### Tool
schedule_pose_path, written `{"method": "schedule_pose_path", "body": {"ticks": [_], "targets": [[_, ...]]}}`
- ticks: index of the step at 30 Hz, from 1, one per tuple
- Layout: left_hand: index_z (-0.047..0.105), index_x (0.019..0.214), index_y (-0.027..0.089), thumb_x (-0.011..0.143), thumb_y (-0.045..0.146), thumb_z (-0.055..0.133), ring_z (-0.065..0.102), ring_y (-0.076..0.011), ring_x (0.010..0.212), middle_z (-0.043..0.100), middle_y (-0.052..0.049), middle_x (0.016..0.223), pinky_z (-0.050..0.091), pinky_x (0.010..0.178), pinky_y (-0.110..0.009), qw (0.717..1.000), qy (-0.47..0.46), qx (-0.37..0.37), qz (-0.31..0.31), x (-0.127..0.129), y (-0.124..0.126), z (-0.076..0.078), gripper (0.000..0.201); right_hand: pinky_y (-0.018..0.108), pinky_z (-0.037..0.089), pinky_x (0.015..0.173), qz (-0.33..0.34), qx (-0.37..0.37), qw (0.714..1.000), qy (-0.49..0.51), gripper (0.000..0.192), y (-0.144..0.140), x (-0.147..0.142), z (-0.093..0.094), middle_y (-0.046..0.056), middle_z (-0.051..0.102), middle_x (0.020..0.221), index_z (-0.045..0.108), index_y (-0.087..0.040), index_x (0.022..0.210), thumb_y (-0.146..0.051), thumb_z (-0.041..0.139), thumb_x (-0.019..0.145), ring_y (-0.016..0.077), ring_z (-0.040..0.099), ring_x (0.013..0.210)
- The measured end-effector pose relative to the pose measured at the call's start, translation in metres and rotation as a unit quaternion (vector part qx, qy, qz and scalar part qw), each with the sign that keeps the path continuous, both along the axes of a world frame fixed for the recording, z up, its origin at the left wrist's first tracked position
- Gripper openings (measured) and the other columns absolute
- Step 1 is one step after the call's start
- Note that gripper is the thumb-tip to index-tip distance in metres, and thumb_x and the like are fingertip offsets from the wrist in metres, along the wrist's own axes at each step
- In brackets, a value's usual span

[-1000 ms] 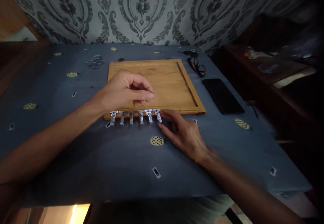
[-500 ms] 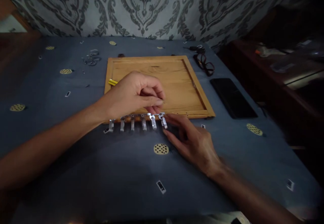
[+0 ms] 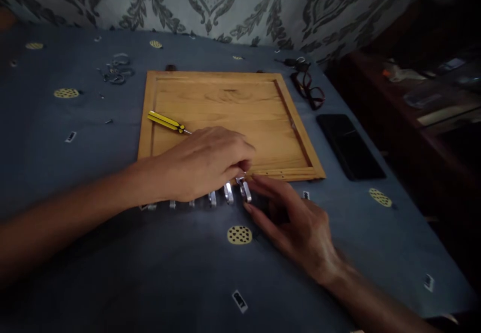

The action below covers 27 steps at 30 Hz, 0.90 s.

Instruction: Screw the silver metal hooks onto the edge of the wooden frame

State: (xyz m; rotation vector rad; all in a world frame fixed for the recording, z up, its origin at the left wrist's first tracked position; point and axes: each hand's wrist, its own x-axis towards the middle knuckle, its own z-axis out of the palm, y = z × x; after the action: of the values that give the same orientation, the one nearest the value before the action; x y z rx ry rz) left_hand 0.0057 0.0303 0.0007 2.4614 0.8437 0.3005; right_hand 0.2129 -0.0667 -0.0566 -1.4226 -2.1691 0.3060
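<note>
A wooden framed panel [image 3: 221,107] lies flat on the blue cloth. Several shiny metal hooks [image 3: 228,193] line its near edge, some of them partly behind my left hand. My left hand [image 3: 210,160] reaches across that edge, thumb and fingers pinched together at the top of the rightmost hook [image 3: 245,191]. Whatever is in the pinch is too small or hidden to make out. From the right, my right hand [image 3: 295,217] steadies the same hook between thumb and forefinger. A yellow-handled screwdriver [image 3: 165,121] rests on the panel, its shaft running behind my left hand.
Right of the panel lie a black phone [image 3: 350,146], eyeglasses [image 3: 310,92] and dark keys [image 3: 293,62]. More metal hooks [image 3: 115,72] sit in a pile at the back left, with a small screw [image 3: 108,121] nearer. A patterned wall covering [image 3: 210,2] rises behind.
My left hand has come down onto the rightmost hook, palm lower than before. More of the screwdriver shows now. The right hand stays at the hook; the view has shifted slightly.
</note>
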Motion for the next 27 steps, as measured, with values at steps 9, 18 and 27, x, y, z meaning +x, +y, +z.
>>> {"method": "schedule_pose_path", "body": {"ticks": [9,18,27], "targets": [[0.065,0.079,0.017,0.092,0.014,0.057,0.06,-0.0115,0.078,0.07,0.0,0.087,0.037,0.067,-0.027,0.999,0.038,0.019,-0.028,0.001,0.001,-0.008,0.016,0.027,0.061,0.059,0.002,0.024,1.0,-0.003,0.034,0.0,-0.001,-0.002,0.003,0.08,0.101,0.058,-0.026,0.129,-0.037,0.058,0.097,0.0151,0.071,0.059],[0.064,0.079,0.016,0.094,0.017,0.053,0.062,-0.0139,0.081,0.068,-0.001,0.086,0.039,0.071,-0.028,0.996,0.071,0.038,-0.042,0.003,0.003,-0.011,0.018,0.026,0.06,0.056,0.015,0.019,1.0,0.001,0.035,0.002,0.001,-0.003,0.005,0.08,0.102,0.056,-0.024,0.13,-0.038,0.056,0.098,0.0143,0.07,0.055],[0.066,0.08,0.017,0.093,0.019,0.057,0.063,-0.015,0.083,0.069,-0.002,0.086,0.039,0.072,-0.028,0.995,0.081,0.03,-0.055,0.005,0.003,-0.007,0.015,0.025,0.061,0.06,0.044,0.025,0.998,0.028,0.035,0.003,-0.002,0.0,0.005,0.08,0.106,0.052,-0.022,0.132,-0.029,0.057,0.098,0.014,0.073,0.062]]}}
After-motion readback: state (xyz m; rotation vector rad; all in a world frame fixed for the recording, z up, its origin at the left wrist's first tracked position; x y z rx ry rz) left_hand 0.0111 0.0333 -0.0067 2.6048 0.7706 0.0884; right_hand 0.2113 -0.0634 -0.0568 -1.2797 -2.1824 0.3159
